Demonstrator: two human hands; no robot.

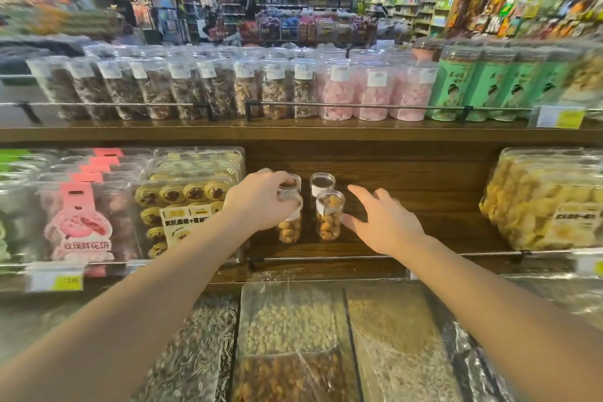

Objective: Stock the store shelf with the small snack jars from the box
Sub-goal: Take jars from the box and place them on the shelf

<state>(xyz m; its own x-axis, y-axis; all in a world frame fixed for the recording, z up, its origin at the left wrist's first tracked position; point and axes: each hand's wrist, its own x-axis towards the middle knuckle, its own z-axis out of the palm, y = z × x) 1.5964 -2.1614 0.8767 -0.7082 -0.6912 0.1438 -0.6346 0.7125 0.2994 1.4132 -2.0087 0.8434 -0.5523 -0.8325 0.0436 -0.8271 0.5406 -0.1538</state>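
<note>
Several small clear snack jars stand on the wooden middle shelf point(408, 232), in two short rows. My left hand point(261, 201) grips the top of the front left jar point(289, 228), which holds brown nuts; a second jar point(295, 180) shows just behind my fingers. The front right jar point(329, 215) stands free with another jar point(322, 183) behind it. My right hand point(385, 222) hovers with fingers spread just right of the front right jar, its fingertips close to the jar, holding nothing. The box is not in view.
Boxed cookies point(182, 202) fill the shelf to the left, a tub of yellow snacks point(548, 202) stands at the right. A metal rail point(375, 257) runs along the shelf front. Tall jars point(280, 91) line the upper shelf. Bulk nut bins point(293, 336) lie below.
</note>
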